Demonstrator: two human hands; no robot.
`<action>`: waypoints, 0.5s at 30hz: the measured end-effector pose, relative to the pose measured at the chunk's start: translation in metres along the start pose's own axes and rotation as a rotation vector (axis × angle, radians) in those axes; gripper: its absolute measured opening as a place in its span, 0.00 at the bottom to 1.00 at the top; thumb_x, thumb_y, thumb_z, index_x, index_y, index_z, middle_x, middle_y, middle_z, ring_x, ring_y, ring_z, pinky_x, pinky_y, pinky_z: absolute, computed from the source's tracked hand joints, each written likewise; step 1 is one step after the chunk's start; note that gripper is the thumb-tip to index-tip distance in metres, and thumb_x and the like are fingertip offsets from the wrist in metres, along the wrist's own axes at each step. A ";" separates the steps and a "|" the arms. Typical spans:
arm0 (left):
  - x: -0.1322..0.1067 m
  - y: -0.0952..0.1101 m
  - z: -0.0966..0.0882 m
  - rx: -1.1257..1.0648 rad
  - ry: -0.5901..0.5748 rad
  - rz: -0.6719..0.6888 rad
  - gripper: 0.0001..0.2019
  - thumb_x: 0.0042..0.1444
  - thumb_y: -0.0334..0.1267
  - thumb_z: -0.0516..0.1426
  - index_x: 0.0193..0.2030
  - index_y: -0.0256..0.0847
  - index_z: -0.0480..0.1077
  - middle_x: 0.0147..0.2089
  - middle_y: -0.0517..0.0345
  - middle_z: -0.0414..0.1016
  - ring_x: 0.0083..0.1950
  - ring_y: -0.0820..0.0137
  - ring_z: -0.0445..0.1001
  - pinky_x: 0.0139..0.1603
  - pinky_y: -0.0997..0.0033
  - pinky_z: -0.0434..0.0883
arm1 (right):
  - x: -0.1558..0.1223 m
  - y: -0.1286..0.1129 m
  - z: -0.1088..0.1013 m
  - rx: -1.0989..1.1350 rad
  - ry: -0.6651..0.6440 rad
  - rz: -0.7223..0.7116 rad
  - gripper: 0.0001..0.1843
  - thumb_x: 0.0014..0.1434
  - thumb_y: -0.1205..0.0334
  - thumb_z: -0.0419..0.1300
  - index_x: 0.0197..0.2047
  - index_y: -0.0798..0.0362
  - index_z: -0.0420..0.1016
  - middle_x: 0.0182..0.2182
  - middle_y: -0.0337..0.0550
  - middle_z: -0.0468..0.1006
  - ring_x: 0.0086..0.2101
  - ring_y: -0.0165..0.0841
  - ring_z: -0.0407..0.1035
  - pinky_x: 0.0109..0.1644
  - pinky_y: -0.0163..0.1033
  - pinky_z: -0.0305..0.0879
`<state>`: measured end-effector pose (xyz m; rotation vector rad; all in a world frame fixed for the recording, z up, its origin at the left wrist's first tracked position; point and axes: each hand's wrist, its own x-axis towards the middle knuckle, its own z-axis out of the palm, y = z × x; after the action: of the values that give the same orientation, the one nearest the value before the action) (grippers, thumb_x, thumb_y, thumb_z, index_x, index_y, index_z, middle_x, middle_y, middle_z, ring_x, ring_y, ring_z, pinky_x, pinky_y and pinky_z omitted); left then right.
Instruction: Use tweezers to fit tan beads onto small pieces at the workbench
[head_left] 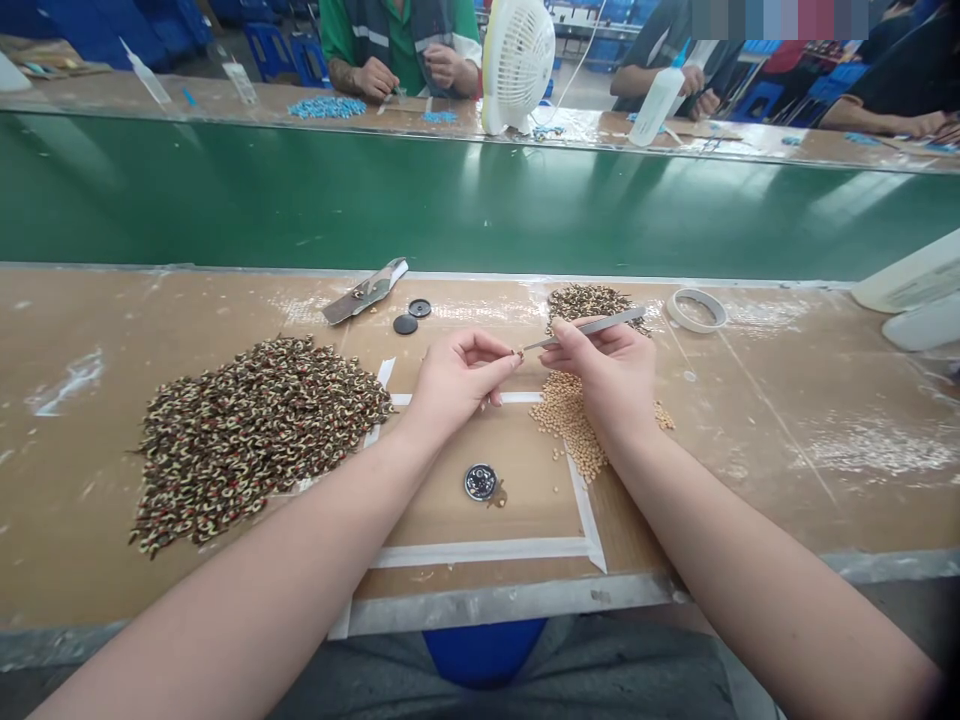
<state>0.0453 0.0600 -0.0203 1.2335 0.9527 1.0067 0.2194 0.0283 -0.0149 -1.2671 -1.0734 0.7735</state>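
My left hand [466, 378] pinches a tiny dark piece [519, 355] between thumb and forefinger; its exact kind is too small to make out. My right hand [611, 375] grips metal tweezers [600, 325], their tips pointing left at that piece. Under my right hand lies a heap of small beige beads [566, 415], and behind it a smaller pile of dark-and-cream pieces [589, 300]. Left of my left hand spreads a big heap of similar dark, cream and red pieces [255, 430]. A small round dish of dark shiny liquid [480, 482] sits below, between my forearms.
White tape strips [487, 550] mark a rectangle on the table. A tape roll [697, 311], two black round lids [406, 324] and a crumpled packet [366, 292] lie farther back. Plastic bottles [919, 275] stand at right. Beyond the green belt [375, 200] are a fan [519, 65] and other people working.
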 end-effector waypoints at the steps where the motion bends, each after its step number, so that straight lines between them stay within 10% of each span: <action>1: 0.000 0.000 0.000 0.002 0.000 0.003 0.11 0.51 0.39 0.70 0.33 0.40 0.72 0.21 0.65 0.71 0.17 0.78 0.68 0.15 0.80 0.61 | 0.000 0.001 0.000 0.004 -0.003 -0.001 0.19 0.59 0.46 0.69 0.41 0.54 0.79 0.31 0.45 0.84 0.32 0.37 0.82 0.40 0.45 0.84; 15: 0.000 0.000 -0.001 0.014 0.033 0.058 0.10 0.51 0.38 0.70 0.32 0.39 0.73 0.23 0.63 0.73 0.17 0.80 0.65 0.15 0.80 0.60 | -0.001 -0.005 0.001 -0.002 -0.038 -0.014 0.16 0.58 0.48 0.71 0.38 0.53 0.80 0.30 0.43 0.84 0.30 0.36 0.81 0.40 0.44 0.84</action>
<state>0.0439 0.0602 -0.0206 1.2658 0.9551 1.0708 0.2179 0.0267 -0.0098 -1.2497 -1.1121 0.7890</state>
